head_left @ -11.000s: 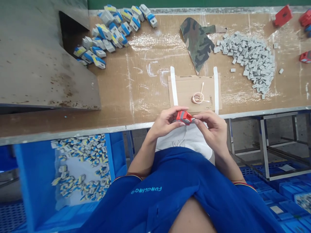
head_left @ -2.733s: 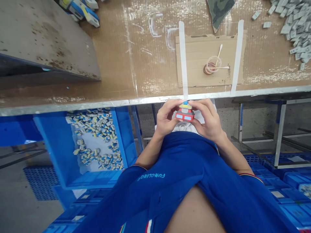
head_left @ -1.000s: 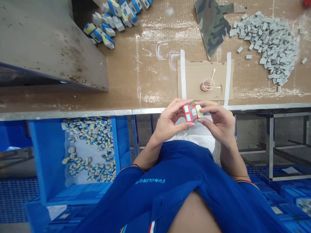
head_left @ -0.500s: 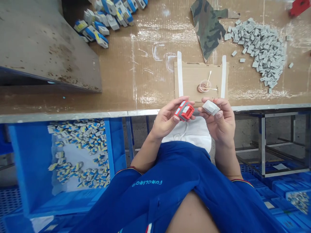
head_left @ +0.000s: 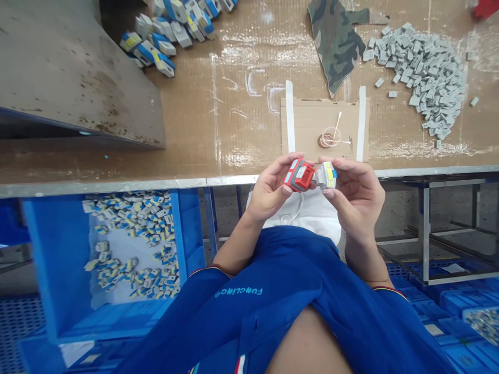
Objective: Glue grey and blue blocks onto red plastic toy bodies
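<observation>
Over the front edge of the table, my left hand (head_left: 268, 191) is closed on a small red and grey plastic block (head_left: 300, 175) with pale patches, its hollow side turned right. Between the thumb and fingers of my right hand (head_left: 356, 195) is a small white plastic block (head_left: 326, 175) with yellow and blue patches. The two blocks are side by side, very close; whether they touch I cannot tell. Behind them, a small clear cup (head_left: 324, 140) with cotton swabs (head_left: 338, 123) stands on a piece of cardboard (head_left: 306, 117) taped to the table.
Grey small parts (head_left: 440, 78) lie heaped at the right. White, blue and yellow blocks (head_left: 179, 23) are piled back left beside a metal chute (head_left: 81, 78). A camouflage cloth (head_left: 335, 47) lies at the back. A blue crate (head_left: 54, 259) of similar blocks stands below left.
My right hand has turned the white block so that its yellow and blue patches show, and brought it left against or near the red block. My left hand has barely moved.
</observation>
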Available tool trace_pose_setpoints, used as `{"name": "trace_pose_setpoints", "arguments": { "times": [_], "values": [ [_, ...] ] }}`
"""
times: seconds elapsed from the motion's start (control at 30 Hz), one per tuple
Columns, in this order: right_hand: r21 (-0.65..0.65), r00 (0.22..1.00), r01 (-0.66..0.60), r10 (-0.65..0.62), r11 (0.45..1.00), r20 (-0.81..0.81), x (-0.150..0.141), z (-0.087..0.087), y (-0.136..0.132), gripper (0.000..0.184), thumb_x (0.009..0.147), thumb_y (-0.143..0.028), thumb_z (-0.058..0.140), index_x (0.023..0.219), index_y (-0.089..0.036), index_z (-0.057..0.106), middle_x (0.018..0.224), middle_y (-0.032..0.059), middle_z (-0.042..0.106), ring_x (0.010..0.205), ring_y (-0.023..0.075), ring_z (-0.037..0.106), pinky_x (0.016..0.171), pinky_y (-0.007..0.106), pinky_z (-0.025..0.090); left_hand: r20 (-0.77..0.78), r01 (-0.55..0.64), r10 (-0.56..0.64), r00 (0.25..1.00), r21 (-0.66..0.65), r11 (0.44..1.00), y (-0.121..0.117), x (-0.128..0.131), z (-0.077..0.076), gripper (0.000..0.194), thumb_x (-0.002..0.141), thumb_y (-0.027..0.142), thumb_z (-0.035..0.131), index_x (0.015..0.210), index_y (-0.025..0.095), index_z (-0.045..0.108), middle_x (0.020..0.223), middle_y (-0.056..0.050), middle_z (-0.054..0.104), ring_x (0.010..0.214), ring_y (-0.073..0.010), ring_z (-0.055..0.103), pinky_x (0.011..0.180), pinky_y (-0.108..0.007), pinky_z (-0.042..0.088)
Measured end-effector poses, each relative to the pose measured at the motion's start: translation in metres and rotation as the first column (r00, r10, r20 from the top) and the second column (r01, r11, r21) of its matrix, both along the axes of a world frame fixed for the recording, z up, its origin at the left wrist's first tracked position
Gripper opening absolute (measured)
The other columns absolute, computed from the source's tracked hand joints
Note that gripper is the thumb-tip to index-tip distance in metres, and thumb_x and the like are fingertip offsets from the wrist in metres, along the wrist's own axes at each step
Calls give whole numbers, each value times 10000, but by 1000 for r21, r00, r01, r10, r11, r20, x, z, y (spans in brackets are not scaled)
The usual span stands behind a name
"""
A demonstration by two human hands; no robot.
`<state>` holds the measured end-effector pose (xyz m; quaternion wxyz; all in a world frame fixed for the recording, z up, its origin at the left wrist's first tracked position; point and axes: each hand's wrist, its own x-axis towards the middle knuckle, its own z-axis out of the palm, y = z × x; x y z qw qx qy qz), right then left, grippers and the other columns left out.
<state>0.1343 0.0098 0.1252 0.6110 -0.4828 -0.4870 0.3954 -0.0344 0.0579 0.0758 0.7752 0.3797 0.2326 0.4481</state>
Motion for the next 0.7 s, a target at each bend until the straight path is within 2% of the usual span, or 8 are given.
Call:
{"name": "trace_pose_setpoints", "arguments": {
  "times": [0.1, 0.17, 0.37, 0.47, 0.57, 0.7],
  "values": [
    [39, 999, -9, 7, 999, 53, 0, -2, 0, 497, 822, -413, 901, 1269, -315, 705, 1260, 39, 783, 1217, 260, 749, 1042, 425, 656, -29, -68, 71, 997, 99, 993, 0, 1, -3, 681, 816, 565, 858, 1386, 254, 653, 1319, -113, 741, 1209, -255, 735, 1008, -346, 622],
    [51, 996, -14, 9, 999, 84, 1, -2, 0, 492, 832, -408, 891, 1282, -334, 708, 1279, 34, 776, 1235, 264, 741, 1049, 439, 653, -42, -78, 85, 995, 157, 985, 1, 2, -5, 680, 802, 539, 878, 1384, 258, 664, 1327, -111, 740, 1240, -255, 724, 1038, -342, 608],
    [56, 971, 9, -23, 998, 239, 3, -1, 2, 460, 850, -383, 878, 1279, -337, 721, 1274, 35, 783, 1230, 276, 741, 1054, 474, 644, -122, -102, 130, 984, 215, 971, 3, 0, -6, 693, 790, 574, 874, 1371, 246, 685, 1324, -116, 732, 1204, -246, 729, 1007, -319, 606],
    [56, 956, 3, -19, 998, 293, 4, 0, 3, 440, 852, -382, 875, 1266, -341, 733, 1278, 34, 786, 1226, 282, 741, 1059, 492, 639, -142, -135, 176, 974, 261, 956, 4, -2, -4, 678, 773, 568, 889, 1336, 237, 707, 1252, -105, 747, 1130, -231, 744, 971, -312, 610],
    [57, 941, -9, -11, 998, 338, 5, 1, 4, 398, 866, -345, 864, 1247, -354, 749, 1262, 27, 793, 1202, 278, 749, 1031, 491, 648, -138, -158, 212, 967, 325, 932, 5, -4, -1, 661, 760, 529, 912, 1322, 241, 718, 1178, -85, 745, 1010, -193, 759, 900, -285, 623],
    [60, 940, -43, 20, 997, 340, 5, 0, 7, 401, 858, -298, 870, 1241, -349, 766, 1254, 28, 802, 1179, 274, 763, 992, 457, 659, -161, -168, 253, 954, 414, 895, 6, -8, 2, 645, 762, 463, 927, 1336, 258, 715, 1184, -70, 705, 981, -159, 752, 864, -241, 631]
  ]
}}
